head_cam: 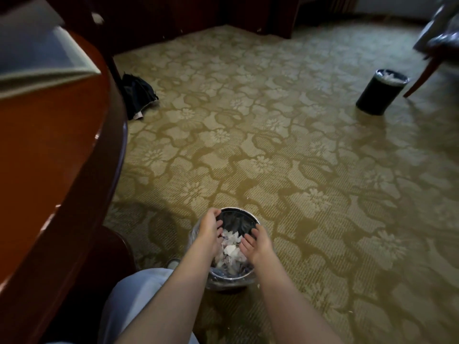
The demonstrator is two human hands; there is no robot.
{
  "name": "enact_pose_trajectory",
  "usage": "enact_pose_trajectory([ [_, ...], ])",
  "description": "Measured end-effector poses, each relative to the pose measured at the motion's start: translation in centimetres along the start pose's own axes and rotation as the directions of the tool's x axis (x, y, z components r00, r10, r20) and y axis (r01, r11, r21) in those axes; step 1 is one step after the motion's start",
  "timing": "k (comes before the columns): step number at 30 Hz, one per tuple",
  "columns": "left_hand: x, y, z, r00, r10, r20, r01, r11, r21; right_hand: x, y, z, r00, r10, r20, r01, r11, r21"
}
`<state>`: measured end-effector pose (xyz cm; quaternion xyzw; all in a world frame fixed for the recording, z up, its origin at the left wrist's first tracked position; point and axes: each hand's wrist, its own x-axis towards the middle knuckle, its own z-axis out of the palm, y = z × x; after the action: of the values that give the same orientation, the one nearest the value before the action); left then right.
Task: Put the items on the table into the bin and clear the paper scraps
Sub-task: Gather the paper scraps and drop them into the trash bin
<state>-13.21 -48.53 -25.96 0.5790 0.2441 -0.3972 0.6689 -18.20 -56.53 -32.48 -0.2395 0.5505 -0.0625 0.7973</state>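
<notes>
On the floor, patterned green carpet (pixel 273 145) with a flower design, covering nearly the whole view

Item 1: table (pixel 62 145), reddish-brown polished wood, curved edge, at far left; a glass sheet (pixel 37 58) with a pale green edge lies on top

Item 2: trouser leg (pixel 134 301), light grey, bottom left, beside the table

Item 3: chair (pixel 437 45), top right corner, blurred, one wooden leg on the carpet

Item 4: second bin (pixel 380 93), dark, round, upright, just beside the chair leg, white waste showing at its top; well apart from the person

Item 5: black bag (pixel 136 95), slumped on the carpet against the table's far leg

Item 6: bin (pixel 244 211), round, metal rim, clear plastic liner, on the carpet just in front of the person, partly filled

Item 7: left hand (pixel 211 227), over the bin's left rim, fingers bent downward; grip cannot be told, held or not

Item 8: right hand (pixel 257 243), over the bin's right side, fingers spread and straight; grip wide, holding nothing

Item 9: paper scraps (pixel 231 249), white and pale, inside the bin between the two hands

Item 10: shoe (pixel 173 263), toe only, just left of the bin
</notes>
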Motion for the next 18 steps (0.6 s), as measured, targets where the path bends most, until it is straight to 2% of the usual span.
enact_pose_trajectory([
  [8, -7.7, 4.7, 1.3, 0.958, 0.249, 0.145, -0.259, 0.964, 0.055, -8.1, -3.8, 3.1, 0.972, -0.159, 0.173, 0.164, 0.986, -0.016],
  [14, -14.8, 9.7, 1.3, 0.860, 0.453, 0.236, -0.479, 0.876, 0.062, -15.0, -6.5, 6.8, 0.898, -0.279, 0.341, 0.293, 0.956, 0.010],
  [18, -19.0, 13.2, -0.8, 0.776, 0.584, 0.238, -0.608, 0.793, 0.037, -19.6, -6.7, 9.9, 0.835, -0.310, 0.455, 0.333, 0.942, 0.031],
])
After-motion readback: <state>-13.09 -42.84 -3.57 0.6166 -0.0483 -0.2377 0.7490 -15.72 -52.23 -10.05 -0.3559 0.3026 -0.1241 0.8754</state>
